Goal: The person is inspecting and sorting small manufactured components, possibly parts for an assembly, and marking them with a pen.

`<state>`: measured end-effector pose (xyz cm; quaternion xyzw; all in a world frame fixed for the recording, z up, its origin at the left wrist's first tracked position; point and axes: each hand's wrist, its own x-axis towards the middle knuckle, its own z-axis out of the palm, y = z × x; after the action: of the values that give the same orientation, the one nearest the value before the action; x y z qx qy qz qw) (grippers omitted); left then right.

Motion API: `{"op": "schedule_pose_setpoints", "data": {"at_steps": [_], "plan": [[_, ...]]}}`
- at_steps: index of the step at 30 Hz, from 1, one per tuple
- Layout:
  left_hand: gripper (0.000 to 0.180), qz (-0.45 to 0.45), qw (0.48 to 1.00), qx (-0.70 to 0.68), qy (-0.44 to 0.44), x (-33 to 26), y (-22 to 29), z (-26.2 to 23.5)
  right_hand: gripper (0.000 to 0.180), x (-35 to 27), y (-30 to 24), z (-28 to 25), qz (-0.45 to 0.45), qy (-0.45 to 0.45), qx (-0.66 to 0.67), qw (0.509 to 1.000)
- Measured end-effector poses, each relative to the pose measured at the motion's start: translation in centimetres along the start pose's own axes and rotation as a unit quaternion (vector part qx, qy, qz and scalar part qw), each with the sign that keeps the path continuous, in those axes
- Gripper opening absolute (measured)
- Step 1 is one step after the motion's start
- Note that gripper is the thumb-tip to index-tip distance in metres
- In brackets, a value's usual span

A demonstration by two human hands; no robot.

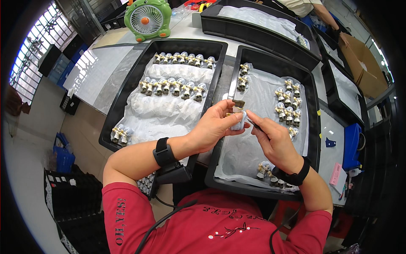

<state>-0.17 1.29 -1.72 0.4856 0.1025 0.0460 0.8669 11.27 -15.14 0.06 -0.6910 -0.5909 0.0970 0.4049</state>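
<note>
My left hand (pixel 213 127) is closed around a small figurine (pixel 238 109) with a pale blue-grey head and a dark base, held tilted with the base up. Close against its head, my right hand (pixel 275 142) pinches a thin dark tool (pixel 253 124), whose exact kind I cannot make out. Both hands are above the right black tray (pixel 314 127), lined with white paper. Similar figurines (pixel 288 101) stand in it in groups at the right, upper left and near edge. The left black tray (pixel 111 122) holds two rows of figurines (pixel 173 86) and a few at its near-left corner.
A green fan (pixel 147 20) stands on the table behind the left tray. More black trays (pixel 258 31) lie at the back and right. A co-worker's arm (pixel 327 19) reaches toward a cardboard box (pixel 364 67). A blue bin (pixel 353 146) and pink card (pixel 337 174) are at the right.
</note>
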Motion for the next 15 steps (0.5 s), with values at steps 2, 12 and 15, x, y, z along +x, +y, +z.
{"op": "schedule_pose_setpoints", "data": {"at_steps": [2, 12, 15], "plan": [[0.027, 0.000, 1.000, 0.001, 0.000, 0.00, 0.02, 0.00, 0.049, 0.01, -0.03, 0.00, 0.004, -0.003, -0.002, 1.000], [0.026, 0.000, 1.000, 0.006, -0.002, -0.08, 0.17, 0.15, 0.049, -0.07, -0.03, 0.00, -0.002, 0.003, -0.022, 1.000], [0.026, 0.001, 1.000, 0.005, 0.001, -0.04, 0.11, 0.12, 0.050, -0.10, -0.02, 0.03, -0.005, 0.002, -0.047, 0.999]]}}
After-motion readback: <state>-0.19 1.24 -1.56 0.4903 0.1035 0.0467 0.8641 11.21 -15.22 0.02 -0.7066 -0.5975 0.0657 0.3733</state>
